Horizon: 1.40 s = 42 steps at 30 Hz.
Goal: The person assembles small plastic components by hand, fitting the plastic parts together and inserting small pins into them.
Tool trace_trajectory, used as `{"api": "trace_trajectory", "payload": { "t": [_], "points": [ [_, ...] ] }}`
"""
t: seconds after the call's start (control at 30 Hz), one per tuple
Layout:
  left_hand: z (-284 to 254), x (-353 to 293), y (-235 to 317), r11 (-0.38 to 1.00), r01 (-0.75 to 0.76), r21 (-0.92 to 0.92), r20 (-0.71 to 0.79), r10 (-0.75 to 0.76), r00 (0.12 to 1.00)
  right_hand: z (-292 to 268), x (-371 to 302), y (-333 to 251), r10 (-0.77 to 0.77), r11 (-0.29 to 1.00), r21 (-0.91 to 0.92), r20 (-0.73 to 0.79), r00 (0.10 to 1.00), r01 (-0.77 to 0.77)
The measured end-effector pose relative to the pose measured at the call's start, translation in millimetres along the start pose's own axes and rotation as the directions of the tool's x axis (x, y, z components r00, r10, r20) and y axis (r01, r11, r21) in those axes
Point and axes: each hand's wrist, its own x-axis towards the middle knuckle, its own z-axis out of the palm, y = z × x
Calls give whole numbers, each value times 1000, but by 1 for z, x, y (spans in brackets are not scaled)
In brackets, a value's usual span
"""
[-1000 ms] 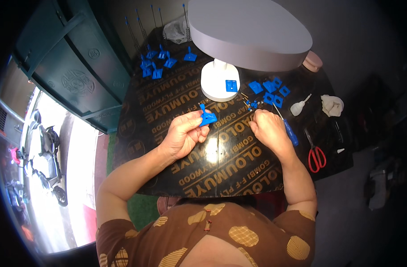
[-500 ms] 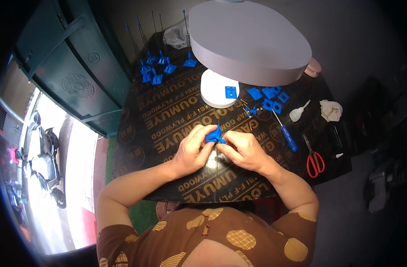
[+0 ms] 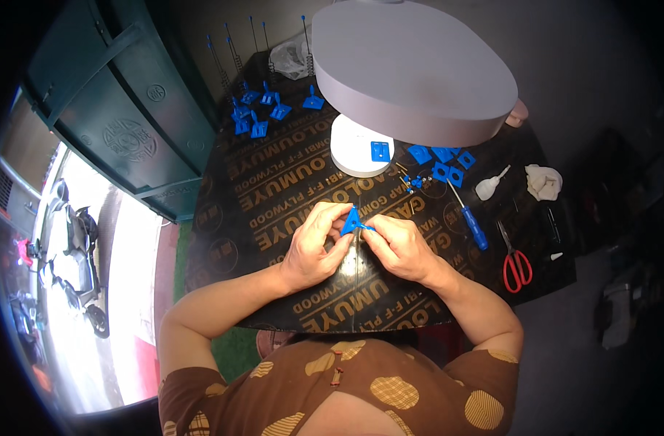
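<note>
A small blue plastic piece [image 3: 353,222] sits between both hands above the near middle of the dark plywood board [image 3: 274,182]. My left hand [image 3: 316,243] pinches its left side with thumb and fingers. My right hand [image 3: 399,247] grips its right side, fingertips touching the piece. Both hands are close together, nearly touching each other. Beyond them lie several loose blue plates [image 3: 441,163] and tiny screws [image 3: 412,180] next to a round white lamp base [image 3: 361,144], which carries one blue plate [image 3: 380,150].
A large grey lamp shade [image 3: 412,65] hangs over the far board. A blue-handled screwdriver [image 3: 471,221], red scissors [image 3: 516,261], a white bottle [image 3: 489,185] and crumpled cloth [image 3: 544,182] lie at right. Assembled blue pieces with thin rods [image 3: 255,112] stand at far left.
My hands were apart a second ago, the right one reaching toward the loose parts. They have come together nearer to me and both now hold the blue piece.
</note>
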Motion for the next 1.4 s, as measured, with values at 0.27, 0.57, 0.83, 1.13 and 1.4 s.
{"api": "trace_trajectory", "payload": {
  "t": [0.27, 0.57, 0.83, 1.13, 1.4],
  "points": [
    [-3, 4, -1, 981, -139, 134, 5, 140, 990, 1, -1, 1, 8, 1000, 8, 12, 1000, -8],
    [-1, 2, -4, 977, -144, 157, 23, 142, 990, 2, 0, 2, -31, 999, -42, 23, 999, 32],
    [0, 2, -6, 938, -248, 242, 10, 254, 967, 2, 0, 2, -4, 998, -68, 51, 999, 7],
    [1, 0, -4, 943, -223, 246, 10, 228, 974, 3, -1, 0, -34, 989, -140, 41, 999, 39],
    [2, 0, 2, 968, -163, 192, -2, 167, 986, 5, -1, 0, -123, 960, -255, -3, 992, 118]
  ]
}}
